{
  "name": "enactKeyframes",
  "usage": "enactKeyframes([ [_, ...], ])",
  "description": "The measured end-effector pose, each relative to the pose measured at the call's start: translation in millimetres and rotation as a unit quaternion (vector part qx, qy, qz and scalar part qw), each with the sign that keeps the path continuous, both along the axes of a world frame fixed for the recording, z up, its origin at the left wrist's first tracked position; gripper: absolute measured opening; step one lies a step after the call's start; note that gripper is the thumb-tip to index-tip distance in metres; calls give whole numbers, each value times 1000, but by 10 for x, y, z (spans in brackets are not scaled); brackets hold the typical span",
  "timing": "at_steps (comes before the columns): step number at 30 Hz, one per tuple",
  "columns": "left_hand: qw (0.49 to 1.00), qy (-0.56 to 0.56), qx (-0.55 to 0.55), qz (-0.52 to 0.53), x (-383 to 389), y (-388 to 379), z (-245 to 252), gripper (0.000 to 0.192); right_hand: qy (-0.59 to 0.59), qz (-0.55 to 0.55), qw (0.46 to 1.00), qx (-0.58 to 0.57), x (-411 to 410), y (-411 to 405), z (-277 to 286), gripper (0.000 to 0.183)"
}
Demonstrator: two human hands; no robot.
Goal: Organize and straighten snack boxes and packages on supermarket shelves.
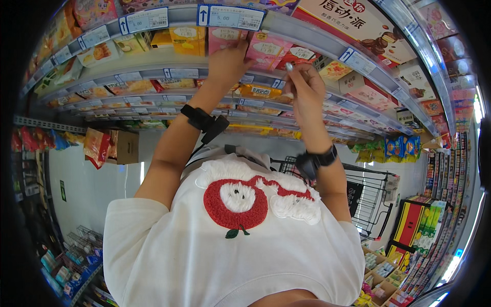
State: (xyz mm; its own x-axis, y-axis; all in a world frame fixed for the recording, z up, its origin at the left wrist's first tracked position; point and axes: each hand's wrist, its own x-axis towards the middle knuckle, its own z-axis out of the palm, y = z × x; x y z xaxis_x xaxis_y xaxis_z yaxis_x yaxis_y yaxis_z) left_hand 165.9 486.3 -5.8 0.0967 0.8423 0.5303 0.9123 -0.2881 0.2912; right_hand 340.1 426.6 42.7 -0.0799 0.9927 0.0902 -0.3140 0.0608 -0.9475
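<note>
My left hand (229,63) reaches onto an upper shelf, its fingers against a pink snack box (223,37). The fingertips are partly hidden, so a firm grip cannot be told. Just right of it leans another pink box (268,49), close to my left thumb. My right hand (308,86) is raised in front of the shelf edge, fingers loosely curled, with no product seen in it. A small shiny spot shows at one fingertip. Behind this hand lies a red box (297,55) of similar design. Yellow boxes (188,40) stand left of the pink ones.
Price-tag rails (230,17) run along the curved shelf edges. Lower shelves hold packaged snacks (261,91). A wire shopping cart (370,203) stands at my right side. Left of me, a cardboard box (128,147) sticks out. Snack bags (402,147) hang at the right shelf end.
</note>
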Motion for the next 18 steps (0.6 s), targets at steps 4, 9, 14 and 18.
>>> enactKeyframes([
  [4, 1000, 0, 20, -19, -44, 9, -22, 45, -409, -192, 874, 179, 83, 325, -426, 15],
  [9, 999, 3, -34, -33, -74, 3, 81, 43, -603, -187, 747, 206, -30, 395, -488, 26],
  [14, 998, 43, -30, -34, -102, 27, 59, 40, -674, -240, 654, 247, -112, 441, -494, 28],
  [18, 999, 14, -30, -40, -127, 72, 58, 38, -692, -226, 650, 220, -150, 530, -477, 27],
])
